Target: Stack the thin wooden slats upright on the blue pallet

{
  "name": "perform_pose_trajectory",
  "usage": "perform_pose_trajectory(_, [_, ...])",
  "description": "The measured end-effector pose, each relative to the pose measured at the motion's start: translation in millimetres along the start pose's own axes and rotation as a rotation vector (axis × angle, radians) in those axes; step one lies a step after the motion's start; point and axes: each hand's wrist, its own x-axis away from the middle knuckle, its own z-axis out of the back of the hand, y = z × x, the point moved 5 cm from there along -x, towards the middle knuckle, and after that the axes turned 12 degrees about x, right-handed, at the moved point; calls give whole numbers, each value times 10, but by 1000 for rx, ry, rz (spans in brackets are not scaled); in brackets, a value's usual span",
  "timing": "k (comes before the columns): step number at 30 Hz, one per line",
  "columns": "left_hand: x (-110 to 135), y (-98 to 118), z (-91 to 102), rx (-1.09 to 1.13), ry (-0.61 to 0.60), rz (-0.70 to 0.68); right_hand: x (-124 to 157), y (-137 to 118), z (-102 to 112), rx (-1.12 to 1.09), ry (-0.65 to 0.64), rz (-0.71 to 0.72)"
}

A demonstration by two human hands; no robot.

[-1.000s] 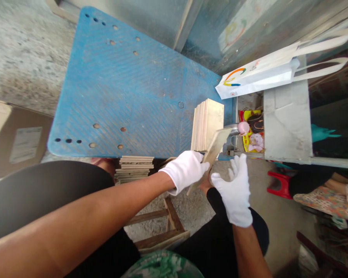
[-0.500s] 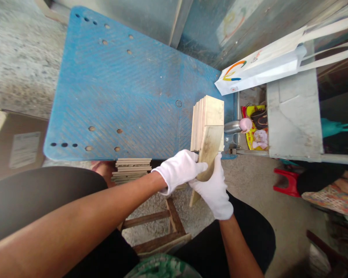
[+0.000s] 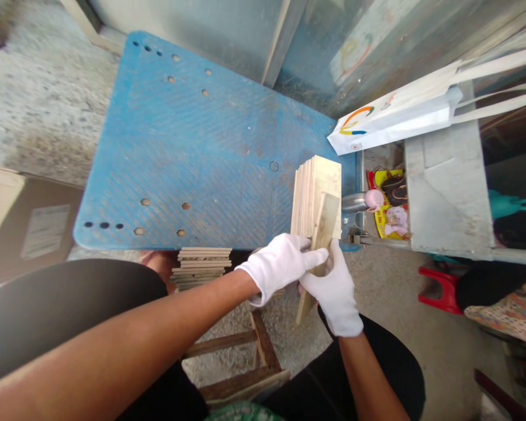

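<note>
A thin wooden board (image 3: 325, 225) stands tilted between my two white-gloved hands, its lower end showing below them. My left hand (image 3: 284, 260) grips its left side, the index finger stretched across its face. From below and right, my right hand (image 3: 335, 292) is closed round the same board, thumb along its right edge. Just beyond, a stack of similar wooden boards (image 3: 304, 196) stands on edge at the right end of the blue plastic table (image 3: 210, 146). The held board overlaps the stack's near face; whether they touch I cannot tell.
Another stack of boards (image 3: 204, 263) lies below the table's near edge. A white bag (image 3: 394, 114) and a metal flask with a pink cap (image 3: 374, 200) are at the right. Further off are a metal box (image 3: 447, 187) and a red stool (image 3: 440, 289). A cardboard box (image 3: 30, 216) stands left.
The held board has turned more edge-on and its top has shifted a little away from the stack's upper part. My left index finger now reaches further across it. The view has shifted slightly.
</note>
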Motion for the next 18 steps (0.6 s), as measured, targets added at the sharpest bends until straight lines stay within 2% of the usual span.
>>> perform_pose_trajectory(4, [-4,102,113,-90,94,-53,-266,18,108,-51,-9,46])
perform_pose_trajectory(6, [-5,110,138,-159,96,-29,-436,4,179,-3,4,66])
perform_pose_trajectory(11, [27,10,58,-443,-36,96,-960,-70,284,181,91,93])
perform_pose_trajectory(15, [86,-44,-41,-654,-152,57,-1322,-142,227,287,93,62])
perform_pose_trajectory(18, [132,-59,-47,-729,-173,67,-1483,-184,150,339,91,32])
